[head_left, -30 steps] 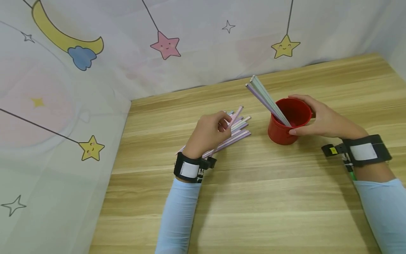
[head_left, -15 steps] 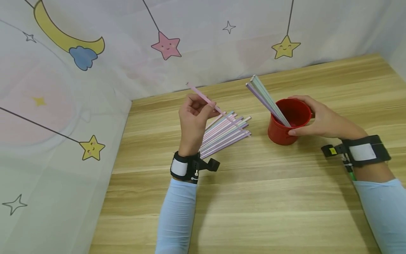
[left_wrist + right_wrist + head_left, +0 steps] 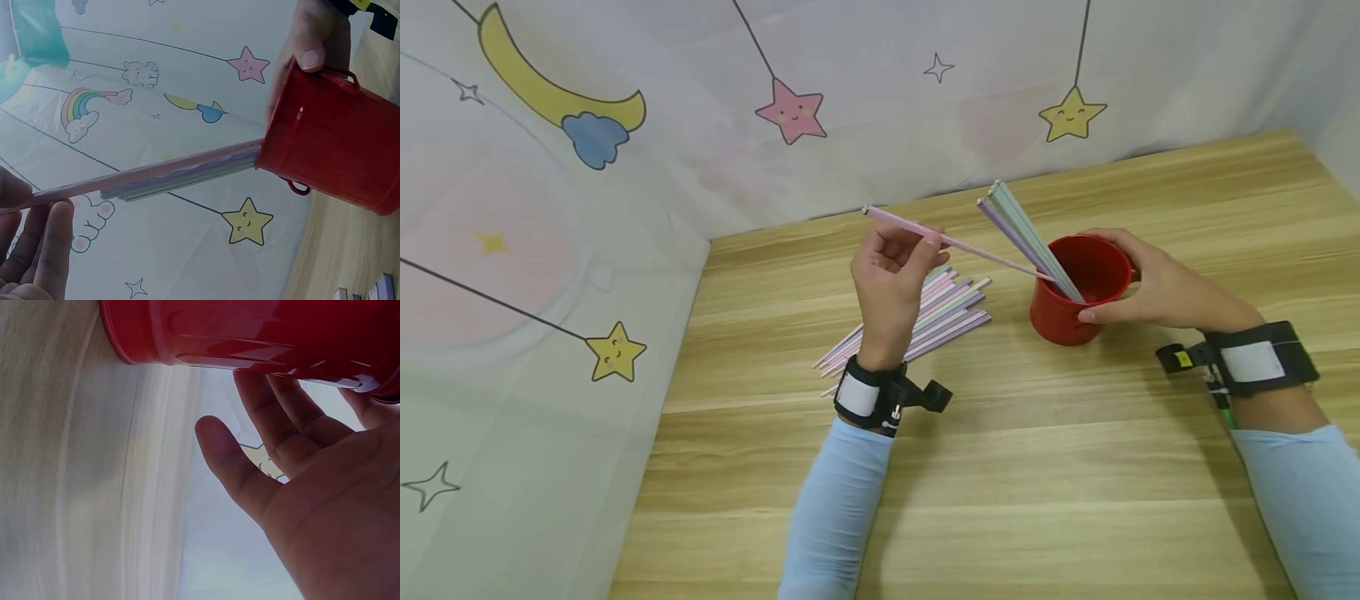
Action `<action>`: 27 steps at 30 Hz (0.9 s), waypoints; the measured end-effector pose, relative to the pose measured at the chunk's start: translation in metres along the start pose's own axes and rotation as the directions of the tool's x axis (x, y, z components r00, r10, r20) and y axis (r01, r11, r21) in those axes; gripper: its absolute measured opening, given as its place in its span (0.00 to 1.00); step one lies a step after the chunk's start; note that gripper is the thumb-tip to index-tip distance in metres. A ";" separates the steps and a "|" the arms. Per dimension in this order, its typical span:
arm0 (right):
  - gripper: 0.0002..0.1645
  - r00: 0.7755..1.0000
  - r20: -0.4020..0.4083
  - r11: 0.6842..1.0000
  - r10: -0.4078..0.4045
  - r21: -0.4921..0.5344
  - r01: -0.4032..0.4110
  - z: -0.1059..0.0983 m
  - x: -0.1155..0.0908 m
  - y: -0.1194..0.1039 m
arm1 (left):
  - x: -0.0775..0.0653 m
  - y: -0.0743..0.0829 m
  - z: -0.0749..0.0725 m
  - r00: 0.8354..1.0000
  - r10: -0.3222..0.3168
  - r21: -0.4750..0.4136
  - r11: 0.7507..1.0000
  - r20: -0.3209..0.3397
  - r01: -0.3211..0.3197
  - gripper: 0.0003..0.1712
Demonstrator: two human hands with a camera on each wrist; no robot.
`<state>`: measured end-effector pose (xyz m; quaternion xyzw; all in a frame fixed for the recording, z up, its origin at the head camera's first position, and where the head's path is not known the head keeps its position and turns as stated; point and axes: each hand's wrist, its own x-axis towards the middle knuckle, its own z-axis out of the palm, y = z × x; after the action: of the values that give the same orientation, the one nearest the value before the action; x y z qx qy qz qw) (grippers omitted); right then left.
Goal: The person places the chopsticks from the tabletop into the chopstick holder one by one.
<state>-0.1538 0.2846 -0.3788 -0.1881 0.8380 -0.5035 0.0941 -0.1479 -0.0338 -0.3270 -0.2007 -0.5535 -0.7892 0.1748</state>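
Between thumb and fingers, my left hand (image 3: 891, 287) pinches a thin pink stick (image 3: 977, 250), pencil-like in shape. Its far end reaches the rim of a small red bucket (image 3: 1063, 321) with little side handles, near several pale green and purple sticks (image 3: 1026, 237) leaning out of it. In the left wrist view the pink stick (image 3: 156, 170) runs along these sticks to the bucket's mouth. My right hand (image 3: 1165, 283) holds the bucket from its right side, thumb at the near rim. The right wrist view shows fingers (image 3: 262, 406) against the red wall (image 3: 250, 331).
A fanned pile of pastel sticks (image 3: 951, 321) lies on the wood-grain table (image 3: 1037, 475), under and beside my left forearm. A pale cloth backdrop (image 3: 880, 150) printed with stars and a moon stands along the table's back and left edges.
My left hand has lifted the pink stick from the pile, turned it and carried it right, so its far end meets the bucket. My right hand and the bucket stay put.
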 end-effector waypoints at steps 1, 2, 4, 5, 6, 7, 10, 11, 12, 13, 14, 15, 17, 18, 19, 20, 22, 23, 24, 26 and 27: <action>0.56 1.000 0.002 1.000 -0.001 0.002 0.001 0.000 0.000 0.000 | -0.001 -0.002 0.002 1.000 0.014 0.015 1.000 0.008 -0.014 0.07; 0.56 1.000 0.003 1.000 -0.003 0.001 0.003 0.000 0.000 0.000 | -0.001 -0.003 0.004 0.999 0.031 0.030 0.999 0.019 -0.032 0.07; 0.56 1.000 0.007 1.000 -0.010 -0.001 0.010 0.000 0.000 0.000 | -0.002 -0.006 0.007 0.997 0.065 0.064 0.996 0.041 -0.067 0.08; 0.56 1.000 0.009 1.000 -0.012 -0.003 0.012 0.000 0.000 0.000 | -0.003 -0.007 0.009 0.996 0.077 0.080 0.994 0.051 -0.081 0.08; 0.55 1.000 0.010 1.000 -0.013 -0.003 0.013 0.000 0.000 0.000 | -0.003 -0.009 0.011 0.994 0.088 0.097 0.991 0.059 -0.094 0.09; 0.55 1.000 0.013 1.000 -0.016 -0.004 0.016 0.000 0.000 0.000 | -0.004 -0.010 0.013 0.993 0.095 0.113 0.988 0.068 -0.102 0.09; 0.55 1.000 0.013 1.000 -0.014 -0.011 0.014 0.001 -0.001 -0.001 | -0.006 -0.014 0.020 0.992 0.097 0.163 0.980 0.085 -0.110 0.09; 0.55 1.000 0.013 1.000 -0.011 -0.013 0.011 0.001 -0.001 -0.001 | -0.007 -0.015 0.023 0.992 0.093 0.177 0.978 0.090 -0.108 0.09; 0.55 1.000 0.013 1.000 -0.007 -0.014 0.007 0.002 -0.001 -0.001 | -0.008 -0.018 0.025 0.992 0.087 0.192 0.976 0.093 -0.104 0.09; 0.55 1.000 0.014 1.000 -0.003 -0.016 0.004 0.002 -0.001 -0.002 | -0.008 -0.019 0.027 0.992 0.078 0.206 0.974 0.095 -0.096 0.09; 0.55 1.000 0.014 1.000 -0.001 -0.017 0.001 0.002 -0.001 -0.002 | -0.009 -0.021 0.029 0.993 0.069 0.219 0.972 0.096 -0.088 0.10; 0.55 1.000 0.014 1.000 -0.001 -0.018 0.001 0.002 -0.001 -0.002 | -0.010 -0.023 0.030 0.993 0.060 0.232 0.969 0.099 -0.082 0.10; 0.55 1.000 0.013 1.000 -0.004 -0.022 0.004 0.003 -0.001 -0.003 | -0.012 -0.027 0.033 0.994 0.034 0.256 0.965 0.102 -0.059 0.11; 0.55 1.000 0.012 1.000 -0.007 -0.021 0.007 0.003 -0.001 -0.003 | -0.013 -0.029 0.034 0.995 0.017 0.269 0.962 0.102 -0.044 0.11; 0.55 1.000 0.010 1.000 -0.011 -0.021 0.011 0.003 -0.001 -0.003 | -0.014 -0.031 0.035 0.994 -0.001 0.282 0.959 0.105 -0.029 0.11; 0.55 1.000 0.009 1.000 -0.016 -0.020 0.016 0.003 -0.001 -0.003 | -0.015 -0.033 0.035 0.994 -0.021 0.299 0.954 0.108 -0.012 0.11; 0.55 1.000 0.007 1.000 -0.021 -0.017 0.021 0.003 -0.001 -0.003 | -0.016 -0.037 0.036 0.991 -0.067 0.332 0.943 0.116 0.024 0.11; 0.55 1.000 0.007 1.000 -0.022 -0.013 0.022 0.003 -0.001 -0.003 | -0.016 -0.039 0.036 0.989 -0.089 0.348 0.937 0.120 0.042 0.11; 0.55 1.000 0.009 1.000 -0.023 -0.012 0.023 0.003 -0.001 -0.003 | -0.017 -0.040 0.036 0.986 -0.111 0.365 0.929 0.125 0.058 0.11; 0.55 1.000 0.010 1.000 -0.022 -0.012 0.022 0.003 -0.001 -0.003 | -0.017 -0.041 0.036 0.980 -0.140 0.396 0.915 0.139 0.074 0.11; 0.55 1.000 0.011 1.000 -0.020 -0.014 0.020 0.003 -0.001 -0.003 | -0.017 -0.042 0.035 0.978 -0.147 0.405 0.911 0.149 0.076 0.11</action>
<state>-0.1509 0.2816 -0.3775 -0.1999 0.8391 -0.4974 0.0920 -0.1498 0.0139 -0.3584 -0.1979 -0.7259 -0.6482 0.1168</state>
